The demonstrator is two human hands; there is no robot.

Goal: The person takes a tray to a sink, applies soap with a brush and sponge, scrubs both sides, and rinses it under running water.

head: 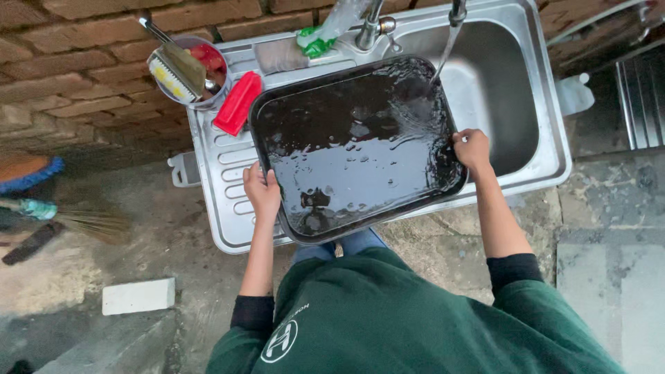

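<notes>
A large black rectangular tray [353, 138], wet and glossy, lies across a steel sink [547, 149]. My left hand [262, 192] grips its near left rim. On the right edge, my right hand [473, 148] holds the rim. A thin stream of water [443, 55] runs from the tap [457, 10] onto the tray's far right corner. The sink basin [499, 90] shows beyond the tray on the right.
On the drainboard [222, 173] lie a red soap box [237, 102], a grey sponge [279, 55] and a green scrubber [315, 43]. A bowl [190, 69] holds brushes. Brick wall [76, 62] behind; a broom [69, 218] and a white block [138, 296] lie on the concrete floor.
</notes>
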